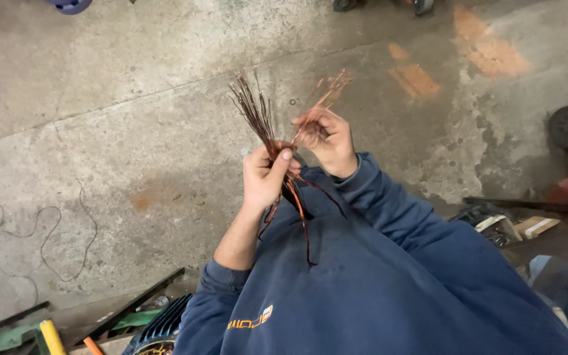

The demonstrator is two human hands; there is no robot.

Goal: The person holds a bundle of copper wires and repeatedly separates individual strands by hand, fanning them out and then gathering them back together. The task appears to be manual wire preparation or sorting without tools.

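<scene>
Blue sweatshirt (376, 289) fills the foreground; left hand (265, 176) fingers clamp the copper wire bundle (258, 118), pointing toward twelve o'clock, while right hand (327, 141) at two o'clock pinches a few strands.

Soft, even daylight fills the view, moderately bright, with no hard shadows on the concrete floor (133, 118). A pale sheen lies on the floor toward the top left. The hands cast only a faint shade. The wire tips (333, 85) at the right are smeared by motion blur; the darker strands (251, 108) look sharper. Corners bend slightly, and the right edge falls darker.
</scene>
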